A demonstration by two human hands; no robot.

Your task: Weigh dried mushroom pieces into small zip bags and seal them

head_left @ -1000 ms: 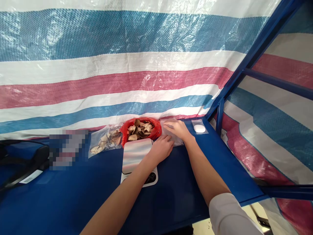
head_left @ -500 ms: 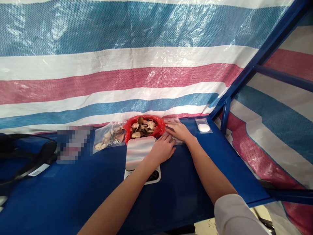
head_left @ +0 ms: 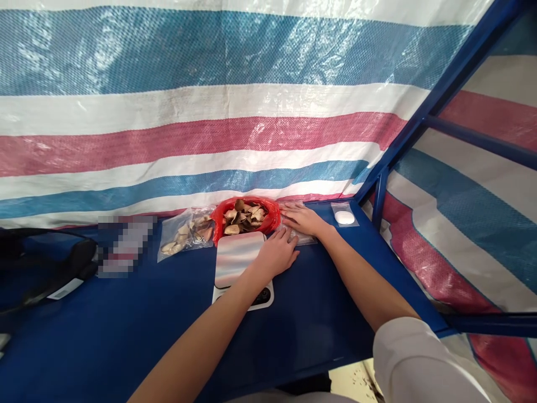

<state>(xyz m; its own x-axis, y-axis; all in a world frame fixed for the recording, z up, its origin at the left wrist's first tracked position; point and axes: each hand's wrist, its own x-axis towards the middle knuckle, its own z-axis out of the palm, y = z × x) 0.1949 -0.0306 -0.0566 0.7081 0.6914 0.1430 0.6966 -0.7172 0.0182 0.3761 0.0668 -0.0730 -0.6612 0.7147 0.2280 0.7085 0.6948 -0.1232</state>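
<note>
Red plastic bag [head_left: 275,212], one only, holds many brown pieces [head_left: 247,217] behind one scale [head_left: 237,260] on the counter [head_left: 159,336]. Beside it, left hand [head_left: 278,253] and right hand [head_left: 305,219] lie palm-down, fingers outstretched, across one clear bag [head_left: 309,240]. One filled pouch [head_left: 191,232] sits left, one packet [head_left: 344,218] right.

Striped sheeting [head_left: 201,134] hangs behind a blue frame [head_left: 415,127].

Passage lies left of the scale [head_left: 237,258], the red bag [head_left: 218,225] blocking behind
</note>
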